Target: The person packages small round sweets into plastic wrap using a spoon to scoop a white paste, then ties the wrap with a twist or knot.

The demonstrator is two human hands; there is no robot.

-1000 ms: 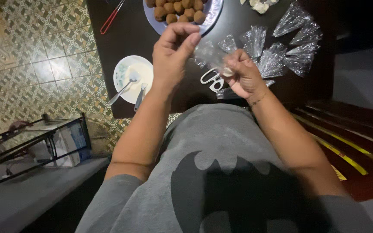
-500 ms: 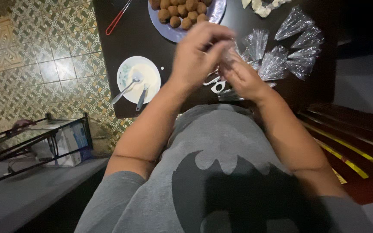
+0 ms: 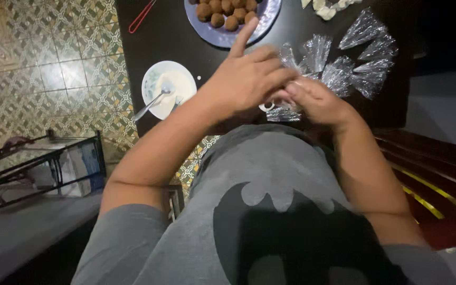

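1. Far left of the fingers, on the dark wooden table, sits a small white round saucer of pale cream with a metal spoon resting in it, handle slanting toward the table's near edge.
2. The left hand lies over the table's near edge. Its index finger sticks straight out toward a blue-rimmed plate of round brown balls; the other fingers curl down and press together on something small between the two hands.
3. That something is a small clear cellophane wrapper, of which only a crinkled corner shows just past the left fingertips. It lies between the two hands, touching both. Its long axis seems to run away from the body, open end pointing toward the far side of the table (mostly hidden, so this is a judgement).
4. The right hand meets the left from the other side, fingers bent and closed in a pinch on the wrapper's near end. Both hands are equally near it.
5. Right of the fingers, clear cellophane cones fan out flat, tips pointing inward toward the hands.
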